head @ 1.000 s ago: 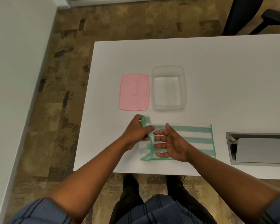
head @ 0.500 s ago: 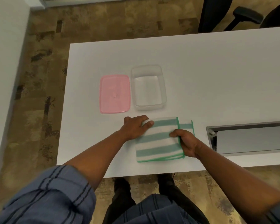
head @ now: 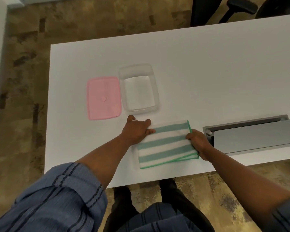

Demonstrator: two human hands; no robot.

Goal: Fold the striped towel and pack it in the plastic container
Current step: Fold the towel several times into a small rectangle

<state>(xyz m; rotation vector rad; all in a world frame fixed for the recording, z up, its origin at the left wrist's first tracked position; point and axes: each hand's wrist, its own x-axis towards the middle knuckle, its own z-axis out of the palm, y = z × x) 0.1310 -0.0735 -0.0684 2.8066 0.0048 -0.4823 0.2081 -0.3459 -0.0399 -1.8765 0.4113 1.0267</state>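
The striped towel (head: 167, 144), white with teal bands and a green hem, lies folded into a rough square near the table's front edge. My left hand (head: 137, 129) rests flat on its far left corner, fingers spread. My right hand (head: 197, 142) grips the towel's right edge, where the layers meet. Beyond the towel stands the clear plastic container (head: 155, 91), with nothing inside. Its pink lid (head: 103, 97) lies flat just left of it.
The white table (head: 208, 72) extends far and right. A grey cable tray with an open flap (head: 251, 136) is set into the table right of my right hand. A black office chair (head: 224, 9) stands beyond the far edge.
The towel's left part was carried over to the right, making it half as wide. My right hand moved to the right edge; my left hand now rests on the far left corner.
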